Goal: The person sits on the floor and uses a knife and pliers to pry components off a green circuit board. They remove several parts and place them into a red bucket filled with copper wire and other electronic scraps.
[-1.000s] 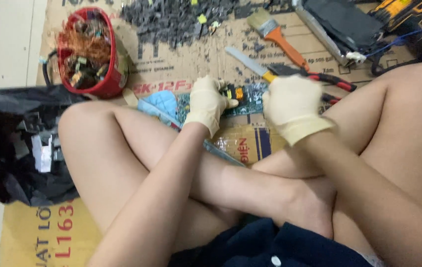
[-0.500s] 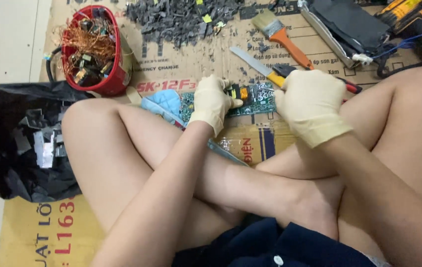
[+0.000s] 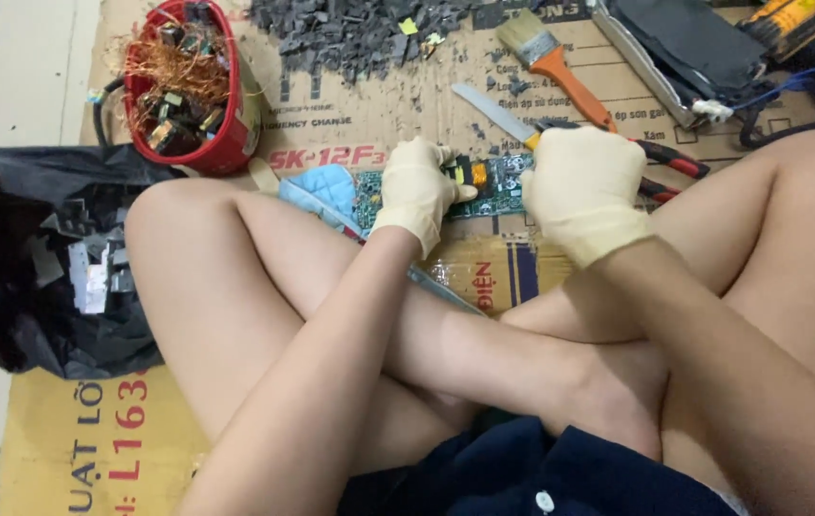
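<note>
A black plastic bag (image 3: 35,258) lies at the left edge of the cardboard sheet (image 3: 350,119) that covers the floor, its mouth open toward the seated person, holding grey and dark scrap pieces; it appears placed there as a drop point within arm's reach. Beside it, near the far left corner of the cardboard, a red basket (image 3: 226,143) holds copper wire coils and small components, kept apart from the bag's contents, which suggests sorting by material. Along the far edge a heap of dark grey fragments (image 3: 360,29) is spread out.

The left hand (image 3: 417,191), in a cream glove, is closed on the left part of a green circuit board (image 3: 498,186), thumb over the top, pinning it flat against the cardboard between the knees; the hold reads as bracing the board so it does not shift. A light blue cloth (image 3: 321,186) lies just left of the board, partly under it.

The right hand (image 3: 584,186), also gloved, is wrapped shut round a tool whose jaws are hidden beneath it; red-and-black handles (image 3: 675,162) show past the knuckles, consistent with pliers brought to the board's right part, near an orange-wound coil (image 3: 474,175).

Beyond the hands lie a flat metal blade (image 3: 489,107) and an orange-handled paintbrush (image 3: 551,59), parked close by. Toward the far right corner sit a dark flat casing (image 3: 685,48) and a yellow-and-black power tool (image 3: 809,24).
</note>
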